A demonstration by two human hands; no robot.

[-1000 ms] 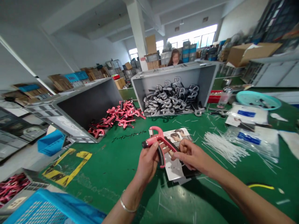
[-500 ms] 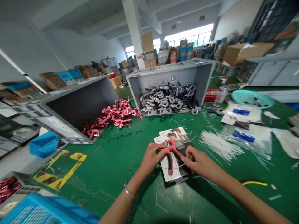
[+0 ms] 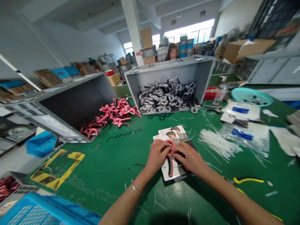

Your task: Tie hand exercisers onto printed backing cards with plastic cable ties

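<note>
A red hand grip exerciser (image 3: 170,165) with black-padded handles lies over a small stack of printed cards (image 3: 186,137). My left hand (image 3: 159,154) pinches its upper left part between thumb and fingers. At the upper right of the exerciser my right hand (image 3: 188,156) is closed in a pinch, its fingertips close to the left ones. What those right fingertips hold is too small and covered to make out. The right handle is mostly hidden under my right hand. A pile of thin white cable ties (image 3: 219,145) lies right of the cards.
Behind lie red exercisers (image 3: 117,112) spilling from a tipped grey crate (image 3: 70,97), and grey ones (image 3: 164,97) in a second crate (image 3: 203,79). To the right are yellow-handled pliers (image 3: 249,180), plastic bags (image 3: 243,134) and a turquoise tray (image 3: 252,93). A person sits beyond.
My right hand has moved left and up from the right handle to the exerciser's upper part, near my left fingertips. More of the yellow-handled pliers shows beside my right forearm.
</note>
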